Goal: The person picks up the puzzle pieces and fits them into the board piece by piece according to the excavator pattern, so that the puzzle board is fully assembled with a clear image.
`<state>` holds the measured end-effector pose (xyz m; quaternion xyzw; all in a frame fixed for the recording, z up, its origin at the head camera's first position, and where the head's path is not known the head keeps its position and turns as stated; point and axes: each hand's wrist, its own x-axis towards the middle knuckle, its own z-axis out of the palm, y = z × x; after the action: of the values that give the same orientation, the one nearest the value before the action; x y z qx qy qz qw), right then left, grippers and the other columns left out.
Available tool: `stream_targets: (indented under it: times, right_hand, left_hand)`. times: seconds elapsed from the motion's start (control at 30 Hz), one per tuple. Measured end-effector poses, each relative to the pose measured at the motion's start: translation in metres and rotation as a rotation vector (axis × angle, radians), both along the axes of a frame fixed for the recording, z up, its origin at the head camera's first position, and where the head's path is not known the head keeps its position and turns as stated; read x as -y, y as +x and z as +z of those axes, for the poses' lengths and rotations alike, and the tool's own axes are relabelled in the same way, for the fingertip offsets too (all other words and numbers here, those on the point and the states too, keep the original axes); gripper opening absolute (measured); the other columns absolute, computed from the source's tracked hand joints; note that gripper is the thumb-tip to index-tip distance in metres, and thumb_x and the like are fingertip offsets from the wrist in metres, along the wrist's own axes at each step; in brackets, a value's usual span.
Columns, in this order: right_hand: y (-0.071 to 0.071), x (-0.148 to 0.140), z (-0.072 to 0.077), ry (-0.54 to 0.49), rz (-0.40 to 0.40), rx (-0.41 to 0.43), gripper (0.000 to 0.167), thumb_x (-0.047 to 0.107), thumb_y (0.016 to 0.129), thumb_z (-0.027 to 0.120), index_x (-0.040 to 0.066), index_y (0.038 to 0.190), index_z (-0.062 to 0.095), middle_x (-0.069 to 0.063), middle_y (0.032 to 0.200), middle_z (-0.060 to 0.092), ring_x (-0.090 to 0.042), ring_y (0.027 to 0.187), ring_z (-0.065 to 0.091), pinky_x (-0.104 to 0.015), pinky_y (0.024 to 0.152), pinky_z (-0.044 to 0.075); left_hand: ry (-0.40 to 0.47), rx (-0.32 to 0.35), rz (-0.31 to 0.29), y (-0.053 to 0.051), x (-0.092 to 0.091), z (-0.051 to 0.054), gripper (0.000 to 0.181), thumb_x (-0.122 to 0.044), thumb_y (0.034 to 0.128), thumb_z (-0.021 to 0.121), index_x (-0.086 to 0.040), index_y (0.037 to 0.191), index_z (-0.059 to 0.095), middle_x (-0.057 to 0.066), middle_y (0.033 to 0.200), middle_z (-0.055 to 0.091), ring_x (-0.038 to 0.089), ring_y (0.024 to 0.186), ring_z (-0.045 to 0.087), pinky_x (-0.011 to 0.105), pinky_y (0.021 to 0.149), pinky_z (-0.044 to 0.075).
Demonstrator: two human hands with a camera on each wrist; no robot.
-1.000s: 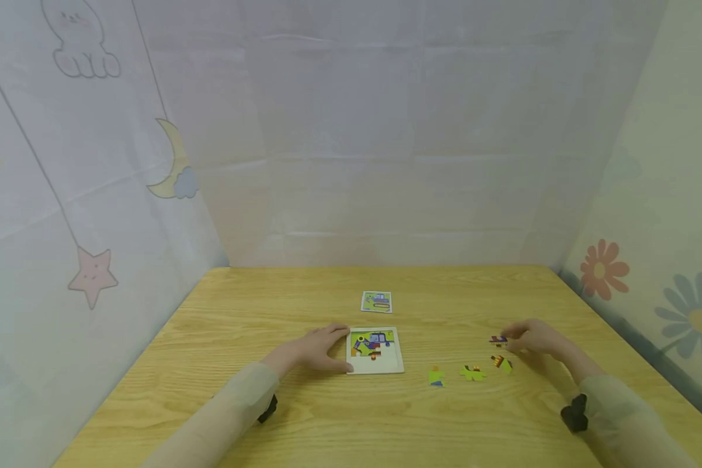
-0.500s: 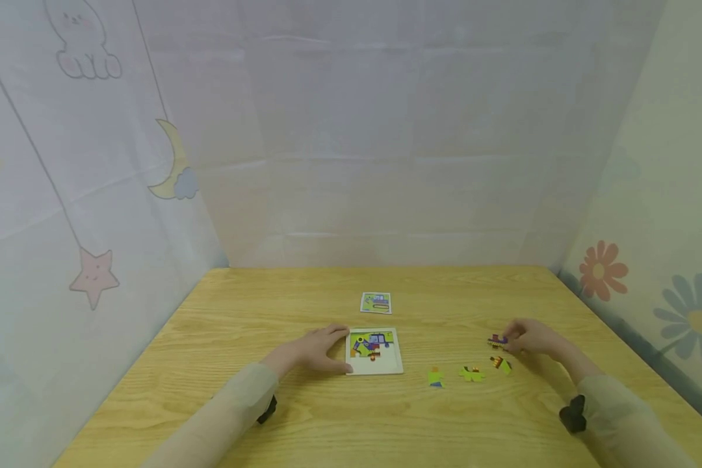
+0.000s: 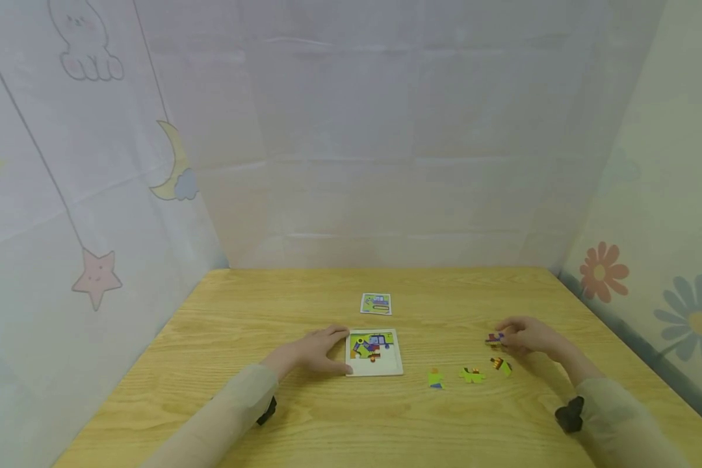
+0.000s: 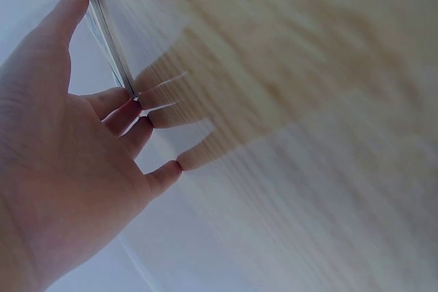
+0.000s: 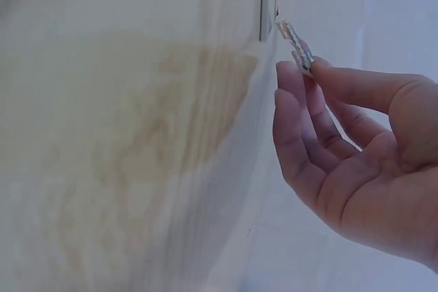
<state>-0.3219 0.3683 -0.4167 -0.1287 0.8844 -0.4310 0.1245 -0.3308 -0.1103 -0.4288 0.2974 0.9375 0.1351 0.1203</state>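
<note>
My left hand (image 3: 316,351) rests on the table beside a white puzzle board (image 3: 380,368). Its spread thumb and fingers touch the board's left edge near the corners, as the left wrist view also shows of the board's rim (image 4: 109,35). Several joined pieces fill the upper left of the board with a vehicle picture. My right hand (image 3: 532,336) pinches a purple and red puzzle piece (image 3: 493,339) between thumb and fingers. In the right wrist view this piece (image 5: 297,49) is tilted and held off the table. Fingers partly cover it in the head view.
Three loose pieces lie right of the board: a green and blue one (image 3: 435,378), a mostly green one (image 3: 472,375), and a green and brown one (image 3: 502,366). Behind the board lies a small picture card (image 3: 376,303). Printed curtains surround the wooden table (image 3: 269,299).
My right hand has moved slightly left with the purple and red puzzle piece, which has turned a little and come up from the table. My left hand stays at the board's edge.
</note>
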Motion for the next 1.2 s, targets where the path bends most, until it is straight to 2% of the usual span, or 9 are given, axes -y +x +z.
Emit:
stream_targets:
  times: [0.13,0.3,0.47,0.67,0.83,1.03,1.2]
  right_hand:
    - [-0.001,0.006,0.002,0.003,-0.003,-0.034,0.047,0.015,0.094,0.056,-0.011,0.130,0.042,-0.019,0.100,0.058,-0.019,0.074,0.057,-0.033,0.064,0.053]
    - [-0.007,0.014,0.000,-0.018,-0.010,-0.085,0.041,0.019,0.094,0.058,-0.004,0.127,0.049,-0.019,0.104,0.057,-0.022,0.081,0.061,-0.034,0.070,0.055]
    - [-0.008,0.026,0.003,-0.040,-0.020,-0.125,0.038,0.019,0.093,0.059,-0.004,0.123,0.053,-0.021,0.110,0.055,-0.028,0.086,0.065,-0.038,0.073,0.057]
    - [-0.011,0.038,0.005,-0.100,-0.021,-0.119,0.039,0.019,0.089,0.064,-0.005,0.118,0.053,-0.022,0.111,0.053,-0.032,0.089,0.066,-0.040,0.075,0.057]
    - [-0.014,0.048,0.004,-0.130,-0.028,-0.109,0.035,0.020,0.091,0.063,-0.003,0.115,0.054,-0.020,0.108,0.054,-0.035,0.091,0.066,-0.039,0.076,0.058]
    - [-0.020,0.064,0.002,-0.188,0.023,-0.108,0.046,0.018,0.091,0.062,-0.009,0.124,0.047,-0.022,0.109,0.053,-0.031,0.091,0.067,-0.042,0.081,0.056]
    - [-0.021,0.079,0.002,-0.207,0.051,-0.098,0.041,0.019,0.091,0.062,-0.008,0.121,0.051,-0.020,0.105,0.055,-0.029,0.091,0.068,-0.042,0.083,0.055]
  left_hand:
    - [0.001,0.002,0.004,0.001,0.000,0.001,0.085,-0.055,0.0844,0.060,-0.011,0.149,0.027,0.008,0.154,0.025,0.035,0.139,0.027,0.055,0.112,0.023]
    - [0.004,0.002,0.001,0.002,-0.001,0.002,0.084,-0.054,0.0847,0.061,-0.010,0.148,0.027,0.009,0.154,0.025,0.035,0.139,0.028,0.055,0.112,0.023]
    - [0.004,0.004,0.002,0.001,-0.001,0.002,0.085,-0.055,0.0846,0.061,-0.011,0.148,0.027,0.008,0.154,0.025,0.035,0.139,0.028,0.055,0.112,0.023]
    - [0.011,0.003,-0.004,0.000,0.000,0.000,0.084,-0.054,0.0848,0.061,-0.010,0.148,0.027,0.009,0.154,0.025,0.036,0.139,0.028,0.055,0.112,0.024]
    - [0.010,0.006,0.002,0.000,0.000,0.000,0.085,-0.056,0.0849,0.060,-0.011,0.149,0.026,0.008,0.154,0.024,0.036,0.139,0.027,0.055,0.112,0.024]
    - [0.008,0.009,0.003,0.001,-0.001,0.001,0.085,-0.056,0.0842,0.060,-0.011,0.149,0.026,0.008,0.154,0.025,0.036,0.139,0.027,0.055,0.112,0.024]
    - [0.013,0.014,0.008,0.001,0.000,0.000,0.085,-0.056,0.0842,0.060,-0.011,0.149,0.027,0.008,0.154,0.024,0.036,0.139,0.027,0.054,0.112,0.024]
